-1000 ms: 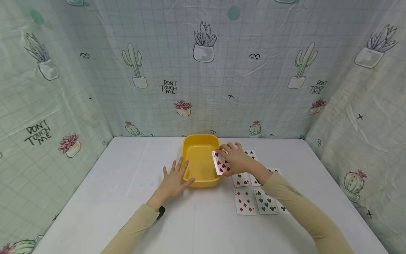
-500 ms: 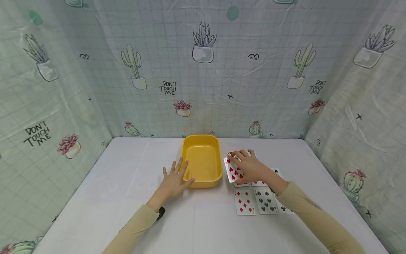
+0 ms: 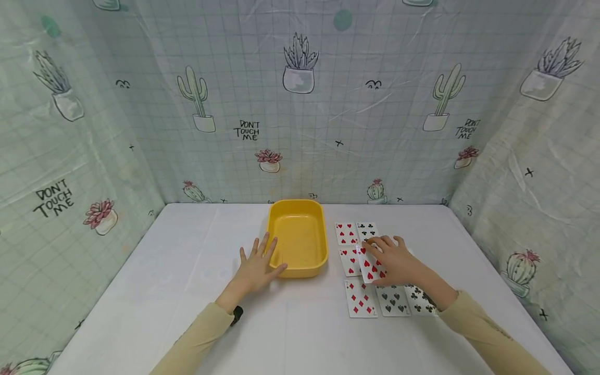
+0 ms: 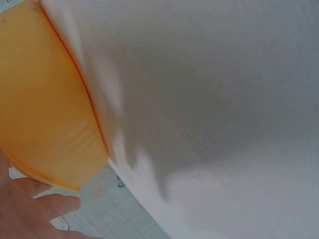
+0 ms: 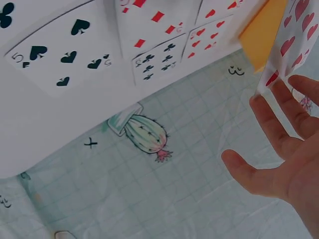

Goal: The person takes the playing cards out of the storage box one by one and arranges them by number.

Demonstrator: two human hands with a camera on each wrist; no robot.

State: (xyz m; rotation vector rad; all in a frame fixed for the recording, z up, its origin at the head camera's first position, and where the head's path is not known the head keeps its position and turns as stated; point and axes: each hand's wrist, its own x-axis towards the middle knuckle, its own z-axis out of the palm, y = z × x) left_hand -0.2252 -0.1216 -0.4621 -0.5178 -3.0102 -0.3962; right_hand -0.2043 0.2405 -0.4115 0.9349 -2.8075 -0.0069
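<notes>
My right hand (image 3: pixel 398 263) pinches a hearts playing card (image 3: pixel 367 266) between thumb and fingers, tilted above the laid-out cards. In the right wrist view this card (image 5: pixel 294 37) stands up at the fingertips. Below it lie a five of hearts (image 3: pixel 348 260) and a five of diamonds (image 5: pixel 158 25), which the hand mostly hides from the head view. My left hand (image 3: pixel 253 271) has its fingers spread against the near left side of a yellow tray (image 3: pixel 300 273); the left wrist view shows those fingers beside the tray's wall (image 4: pixel 50 99).
Behind lie a six of hearts (image 3: pixel 347 234) and six of clubs (image 3: pixel 367 229). In front are the sevens of diamonds (image 3: pixel 361 299), spades (image 3: pixel 394 302) and clubs (image 3: pixel 422 301). A five of spades (image 5: pixel 68 57) shows in the right wrist view. Printed cloth (image 3: pixel 300 146) walls the table.
My right hand has carried the hearts card from the tray's right edge rightward and nearer, over the rows of cards, uncovering the back cards. My left hand stays at the tray.
</notes>
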